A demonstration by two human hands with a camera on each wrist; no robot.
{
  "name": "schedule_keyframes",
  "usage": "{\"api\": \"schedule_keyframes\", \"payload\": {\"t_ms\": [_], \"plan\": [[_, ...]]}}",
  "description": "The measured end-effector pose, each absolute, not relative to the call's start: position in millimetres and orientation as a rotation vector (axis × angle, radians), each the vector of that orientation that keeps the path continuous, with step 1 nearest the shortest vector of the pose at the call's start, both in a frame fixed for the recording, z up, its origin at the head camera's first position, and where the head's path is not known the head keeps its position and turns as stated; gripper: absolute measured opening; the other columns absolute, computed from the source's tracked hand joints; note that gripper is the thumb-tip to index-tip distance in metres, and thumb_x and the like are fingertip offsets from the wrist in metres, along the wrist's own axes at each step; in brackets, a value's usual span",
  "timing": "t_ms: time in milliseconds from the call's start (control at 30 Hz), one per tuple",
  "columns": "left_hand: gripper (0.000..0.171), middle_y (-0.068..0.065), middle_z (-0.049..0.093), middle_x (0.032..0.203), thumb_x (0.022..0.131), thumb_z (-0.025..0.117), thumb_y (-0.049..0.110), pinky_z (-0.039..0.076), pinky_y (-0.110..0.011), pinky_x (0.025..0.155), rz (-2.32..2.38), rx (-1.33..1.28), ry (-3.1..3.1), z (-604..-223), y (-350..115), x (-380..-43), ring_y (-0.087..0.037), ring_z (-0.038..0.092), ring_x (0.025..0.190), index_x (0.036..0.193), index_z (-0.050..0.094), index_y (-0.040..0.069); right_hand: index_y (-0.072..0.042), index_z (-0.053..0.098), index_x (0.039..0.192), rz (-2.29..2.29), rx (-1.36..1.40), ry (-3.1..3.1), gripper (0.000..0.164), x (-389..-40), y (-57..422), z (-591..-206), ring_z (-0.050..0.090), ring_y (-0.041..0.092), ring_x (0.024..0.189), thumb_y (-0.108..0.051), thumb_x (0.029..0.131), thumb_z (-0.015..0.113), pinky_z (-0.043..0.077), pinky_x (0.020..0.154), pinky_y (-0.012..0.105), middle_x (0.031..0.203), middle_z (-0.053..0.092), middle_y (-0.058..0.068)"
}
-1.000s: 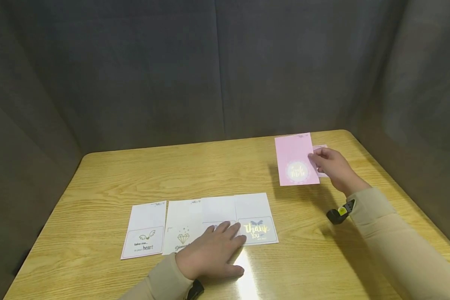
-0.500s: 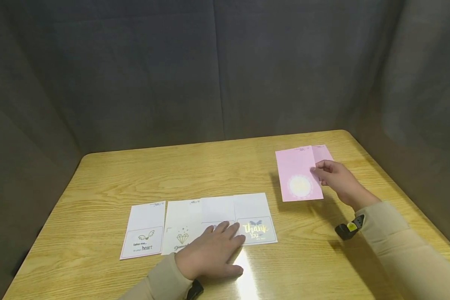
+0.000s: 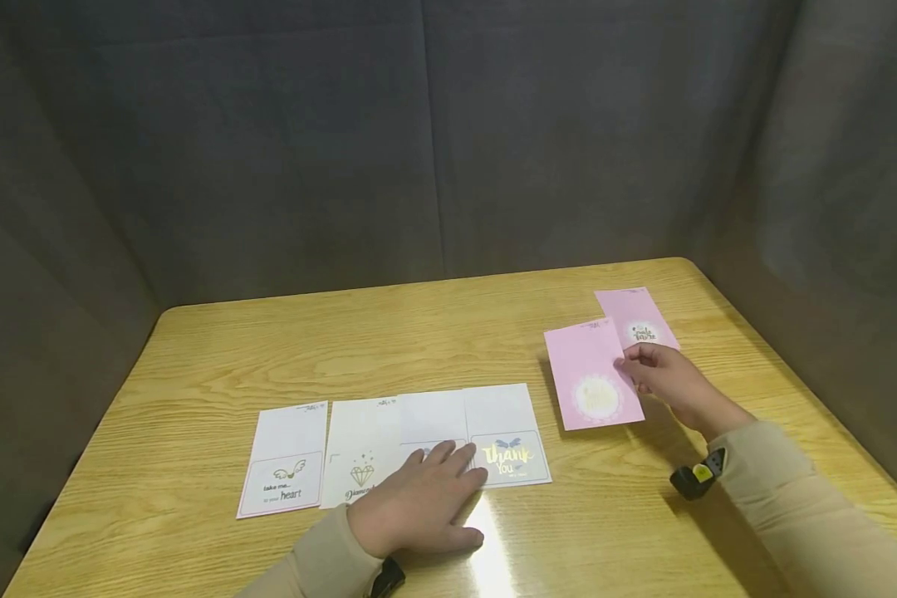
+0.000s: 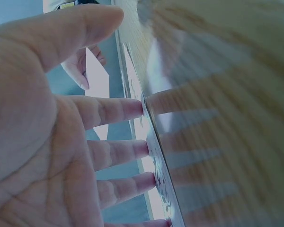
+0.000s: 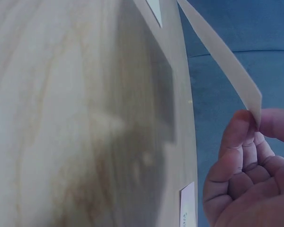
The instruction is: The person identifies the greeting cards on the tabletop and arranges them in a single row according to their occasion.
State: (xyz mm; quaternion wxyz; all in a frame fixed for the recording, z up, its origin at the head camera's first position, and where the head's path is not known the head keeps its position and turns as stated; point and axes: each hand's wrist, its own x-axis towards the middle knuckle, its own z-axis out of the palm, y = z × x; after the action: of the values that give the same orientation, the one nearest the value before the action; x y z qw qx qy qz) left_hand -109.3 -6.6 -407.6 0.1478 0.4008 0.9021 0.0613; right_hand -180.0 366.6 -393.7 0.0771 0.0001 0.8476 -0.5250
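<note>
My right hand [image 3: 673,380] pinches a pink card [image 3: 586,357] by its right edge, thumb in front and fingers behind. The right wrist view shows the held card [image 5: 227,61] raised above the table, over its shadow. A second pink card [image 3: 638,311] with gold lettering lies behind it at the back right. My left hand [image 3: 422,502] rests with straight, spread fingers on the row of white cards, covering most of the third one [image 3: 433,415]. Its fingertips [image 4: 141,147] touch the cards' near edge in the left wrist view.
The row also has a "take me" heart card [image 3: 284,461] at the left, a cream diamond card [image 3: 364,440], and a "Thank You" card [image 3: 504,436] at the right. They lie on a wooden table [image 3: 306,349]. Dark grey curtains [image 3: 291,149] stand round its back and sides.
The held pink card has come nearer and lower with my right hand, uncovering more of the second pink card behind it. My left hand has stayed in place.
</note>
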Motion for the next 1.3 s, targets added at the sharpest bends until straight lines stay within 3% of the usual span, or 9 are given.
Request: {"api": "schedule_keyframes", "payload": {"t_ms": [367,700,1300], "plan": [[0.067,-0.012,0.039,0.161,0.094,0.067,0.054,0.039,-0.062,0.110,0.189,1.153,2.594,-406.6,-7.9,-107.9,-0.036,0.036,0.147,0.147,0.055,0.015,0.010,0.057,0.116,-1.448,-0.011,2.600,0.027,-174.7,366.4,-400.4,0.050,0.015,0.076,-0.016,0.107,0.055,0.046,0.066,0.027,0.083,0.052,0.001],[0.066,-0.012,0.040,0.160,0.093,0.068,0.053,0.040,-0.061,0.109,0.174,1.157,2.615,-406.4,-6.9,-107.8,-0.036,0.037,0.146,0.146,0.056,0.015,0.006,0.059,0.114,-1.343,0.050,2.596,0.025,-173.3,362.2,-405.7,0.051,0.020,0.080,-0.017,0.104,0.058,0.045,0.068,0.030,0.083,0.054,0.002],[0.064,-0.012,0.040,0.159,0.094,0.067,0.052,0.040,-0.061,0.109,0.163,1.173,2.614,-407.0,-6.4,-107.8,-0.036,0.037,0.146,0.145,0.055,0.016,-0.004,0.058,0.091,-1.151,-0.076,2.664,0.020,-169.6,355.4,-412.5,0.051,0.021,0.076,-0.019,0.102,0.065,0.041,0.068,0.034,0.078,0.057,0.003]]}}
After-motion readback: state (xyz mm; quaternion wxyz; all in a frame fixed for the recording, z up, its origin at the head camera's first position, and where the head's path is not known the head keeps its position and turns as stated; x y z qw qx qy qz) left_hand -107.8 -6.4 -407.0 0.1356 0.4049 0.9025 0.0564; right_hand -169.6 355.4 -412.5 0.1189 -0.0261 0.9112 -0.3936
